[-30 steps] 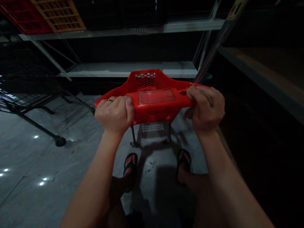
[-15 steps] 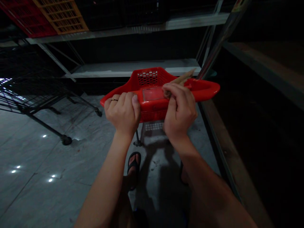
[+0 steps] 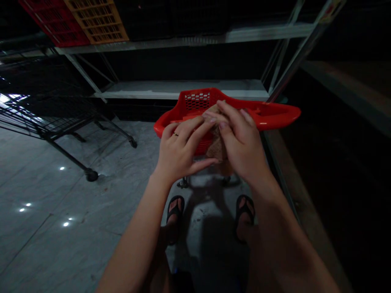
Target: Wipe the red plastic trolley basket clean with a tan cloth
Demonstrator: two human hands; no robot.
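Note:
A crumpled brown cloth [image 3: 217, 147] is bunched between my two hands, above the handle of a red plastic shopping cart [image 3: 276, 116]. My right hand [image 3: 244, 142] grips it from the right, its fingers curled over the top. From the left, my left hand [image 3: 183, 146], with a ring on one finger, takes hold of the cloth's other side. Its fingertips reach the top of the cloth and its thumb stretches along the bottom. Both hands partly hide the cloth and the middle of the cart handle.
A dark wire cart [image 3: 61, 134] on wheels stands at the left. Behind the red cart is a white metal shelf [image 3: 137, 87], with red and yellow crates [image 3: 97, 22] on its upper level. A low ledge [image 3: 287, 175] runs along the right. My sandaled feet [image 3: 175, 209] are on tiled floor.
My left hand has let go of the cart handle and moved right to the cloth. My right hand has lifted the cloth off the handle. The view has shifted slightly left.

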